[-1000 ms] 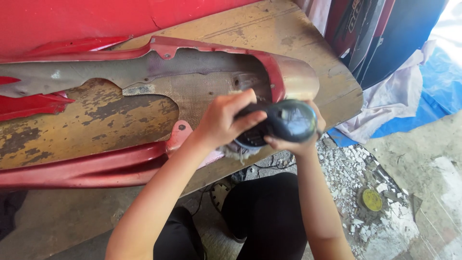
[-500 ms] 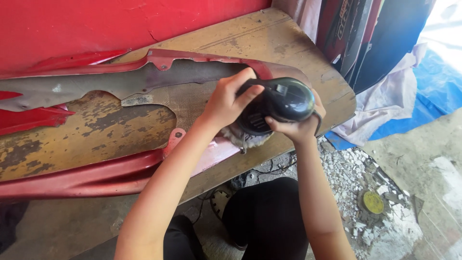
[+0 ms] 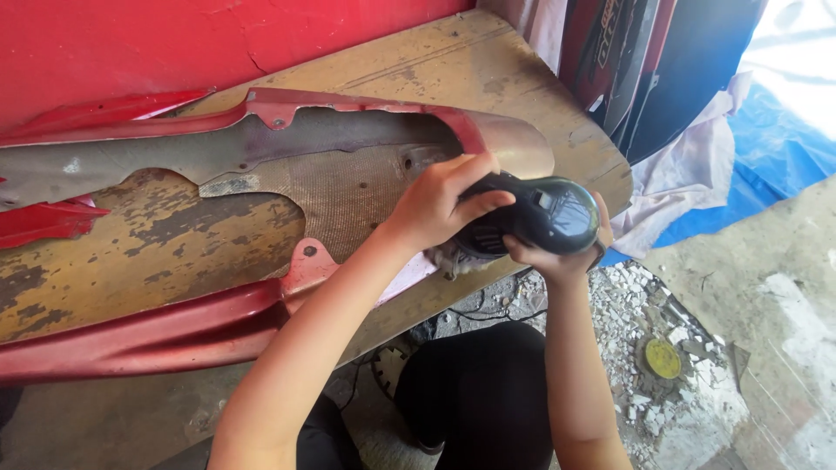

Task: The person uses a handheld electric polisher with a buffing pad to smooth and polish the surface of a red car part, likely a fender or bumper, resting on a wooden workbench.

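Observation:
A black handheld power sander (image 3: 547,215) rests against the right end of a red bodywork panel (image 3: 261,174) lying inside-up on a worn wooden table (image 3: 453,70). My left hand (image 3: 440,202) presses on the tool's front housing. My right hand (image 3: 557,252) cups its rear body from underneath. The panel's inner face shows bare woven fibre and grey patches. The sanding pad is hidden under the tool and my hands.
A red wall (image 3: 174,43) stands behind the table. Dark panels (image 3: 662,70) and pale cloth (image 3: 679,191) lean at the right over a blue tarp (image 3: 766,165). Rubble and a yellow disc (image 3: 662,358) lie on the concrete floor. My knees are under the table edge.
The sander and both hands have shifted slightly up and right along the panel's right end; the view has moved a little with them.

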